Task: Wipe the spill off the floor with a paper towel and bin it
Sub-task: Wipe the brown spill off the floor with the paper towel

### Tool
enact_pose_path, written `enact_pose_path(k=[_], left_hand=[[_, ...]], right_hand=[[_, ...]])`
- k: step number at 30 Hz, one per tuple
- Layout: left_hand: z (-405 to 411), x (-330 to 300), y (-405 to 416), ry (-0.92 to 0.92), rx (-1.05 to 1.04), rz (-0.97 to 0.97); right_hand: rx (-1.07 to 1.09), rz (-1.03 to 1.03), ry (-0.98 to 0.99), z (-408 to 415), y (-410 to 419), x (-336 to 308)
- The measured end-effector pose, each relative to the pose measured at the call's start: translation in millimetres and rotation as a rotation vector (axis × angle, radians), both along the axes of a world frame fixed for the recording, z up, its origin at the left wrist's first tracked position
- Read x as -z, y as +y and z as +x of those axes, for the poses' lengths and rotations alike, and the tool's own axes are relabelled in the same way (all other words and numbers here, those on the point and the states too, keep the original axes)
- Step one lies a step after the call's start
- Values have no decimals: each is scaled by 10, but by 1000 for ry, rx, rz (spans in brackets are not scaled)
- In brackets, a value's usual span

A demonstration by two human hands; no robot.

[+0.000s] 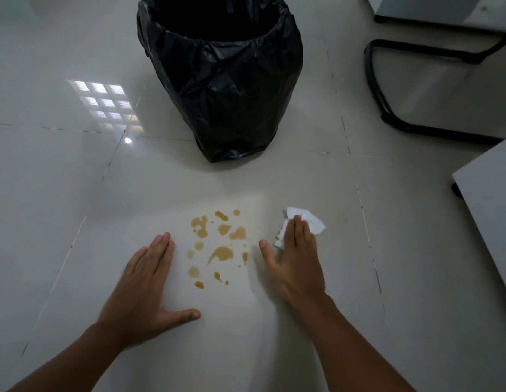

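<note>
Right hand (295,258) flat, pressed crumpled white paper towel (308,223) beside brown droplet spill (218,247), poised for wiping; left hand (145,284) splayed empty, bracing on glossy tiled floor (76,193).

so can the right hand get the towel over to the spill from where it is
Probably yes: the right hand lies flat on the paper towel just right of the spill, with only bare floor between them.

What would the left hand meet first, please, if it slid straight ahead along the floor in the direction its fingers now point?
Probably bare floor: the left hand points up and slightly right, passing just left of the brown spill. Farther on, likely the black-lined bin, though depth is uncertain.
</note>
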State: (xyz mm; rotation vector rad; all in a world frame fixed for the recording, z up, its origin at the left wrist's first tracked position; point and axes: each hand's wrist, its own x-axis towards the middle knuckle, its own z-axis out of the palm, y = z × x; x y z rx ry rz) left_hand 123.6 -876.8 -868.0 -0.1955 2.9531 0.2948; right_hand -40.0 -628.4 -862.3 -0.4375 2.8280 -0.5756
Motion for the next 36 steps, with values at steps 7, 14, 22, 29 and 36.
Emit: enact_pose_path(k=[7, 14, 22, 29, 36], left_hand=[[-12, -9, -3, 25, 3, 12], [0, 12, -8, 11, 0, 16], [5, -16, -28, 24, -8, 16], [-31, -3, 3, 9, 0, 3], [-13, -41, 12, -17, -27, 11]], right_hand=[[220, 109, -51, -630, 401, -48], [136, 83, -35, -344, -95, 36], [267, 137, 40, -589, 511, 50], [-2, 47, 25, -86, 112, 86], [-328, 74, 104, 770, 408, 56]])
